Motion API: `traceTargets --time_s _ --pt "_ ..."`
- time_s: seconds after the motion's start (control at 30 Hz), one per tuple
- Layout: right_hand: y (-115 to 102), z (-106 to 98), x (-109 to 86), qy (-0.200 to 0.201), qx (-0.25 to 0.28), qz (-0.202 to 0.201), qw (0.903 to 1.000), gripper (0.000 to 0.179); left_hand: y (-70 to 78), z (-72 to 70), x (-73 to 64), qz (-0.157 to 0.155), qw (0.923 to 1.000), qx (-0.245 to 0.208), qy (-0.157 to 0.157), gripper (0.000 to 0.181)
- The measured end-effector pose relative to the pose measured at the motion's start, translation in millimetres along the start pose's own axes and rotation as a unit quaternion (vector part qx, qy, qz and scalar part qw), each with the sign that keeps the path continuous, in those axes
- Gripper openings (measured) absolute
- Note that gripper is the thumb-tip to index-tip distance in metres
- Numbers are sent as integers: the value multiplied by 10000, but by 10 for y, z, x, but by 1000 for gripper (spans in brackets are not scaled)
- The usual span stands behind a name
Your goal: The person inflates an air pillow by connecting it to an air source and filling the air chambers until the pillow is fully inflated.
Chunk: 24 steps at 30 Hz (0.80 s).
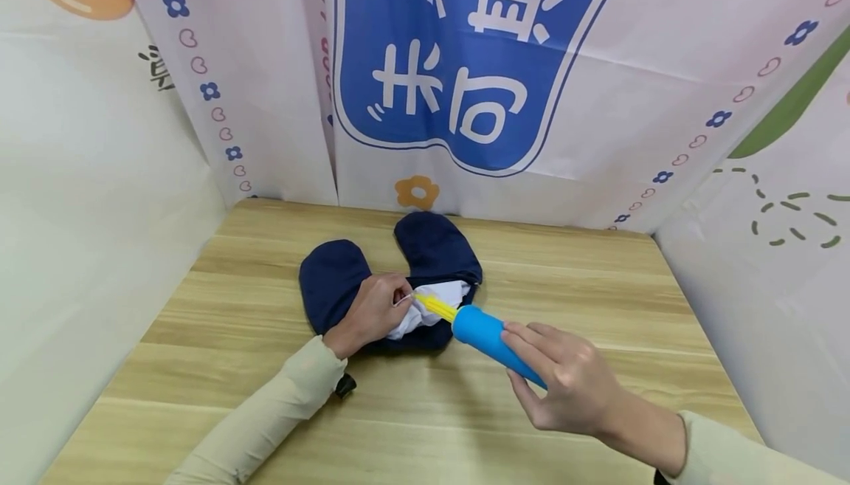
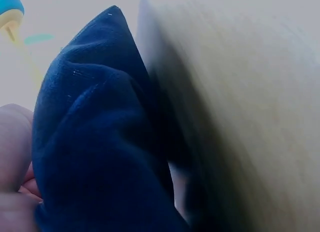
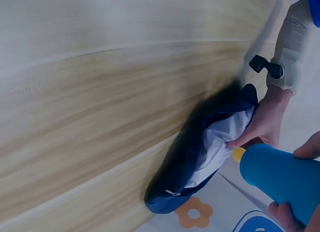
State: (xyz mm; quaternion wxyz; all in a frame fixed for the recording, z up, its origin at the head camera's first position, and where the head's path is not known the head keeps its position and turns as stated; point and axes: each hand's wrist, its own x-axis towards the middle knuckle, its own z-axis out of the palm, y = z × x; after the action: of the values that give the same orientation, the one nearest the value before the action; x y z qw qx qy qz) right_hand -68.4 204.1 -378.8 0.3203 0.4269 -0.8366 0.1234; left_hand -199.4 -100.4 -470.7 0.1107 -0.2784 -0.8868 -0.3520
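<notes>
A navy U-shaped neck pillow (image 1: 332,278) lies on the table with its cover unzipped along the curve. White inner lining (image 1: 451,293) bulges from the opening, and a zipper pull (image 3: 172,193) shows in the right wrist view. My left hand (image 1: 378,308) pinches the white lining at the opening, fingers curled. My right hand (image 1: 571,378) grips a blue hand pump (image 1: 488,334), tilted toward the pillow. The pump's yellow nozzle (image 1: 434,306) meets the lining right at my left fingertips. In the left wrist view, the navy cover (image 2: 100,132) hides most of my left hand.
The wood-grain table (image 1: 252,367) reaches back to a printed cloth wall (image 1: 598,160) just behind the pillow. White side walls (image 1: 86,212) stand on the left and right. A small black piece (image 1: 345,385) sits at the left sleeve's cuff.
</notes>
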Motion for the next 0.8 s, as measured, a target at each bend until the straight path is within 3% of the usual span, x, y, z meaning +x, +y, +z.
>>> traceTargets --time_s 0.27,0.53,0.7,0.8 --pt "68 1 71 -32 277 78 9996 46 -12 -22 -35 9 9998 125 -122 11" --pt "80 118 0 10 335 67 9994 44 -38 -71 -46 -293 9989 239 -280 13" --pt "118 117 -48 25 491 529 9974 48 94 -160 -10 -651 9959 497 -372 8" --pt "106 122 -70 3 510 560 9971 46 231 -233 -40 -673 9956 643 -106 8"
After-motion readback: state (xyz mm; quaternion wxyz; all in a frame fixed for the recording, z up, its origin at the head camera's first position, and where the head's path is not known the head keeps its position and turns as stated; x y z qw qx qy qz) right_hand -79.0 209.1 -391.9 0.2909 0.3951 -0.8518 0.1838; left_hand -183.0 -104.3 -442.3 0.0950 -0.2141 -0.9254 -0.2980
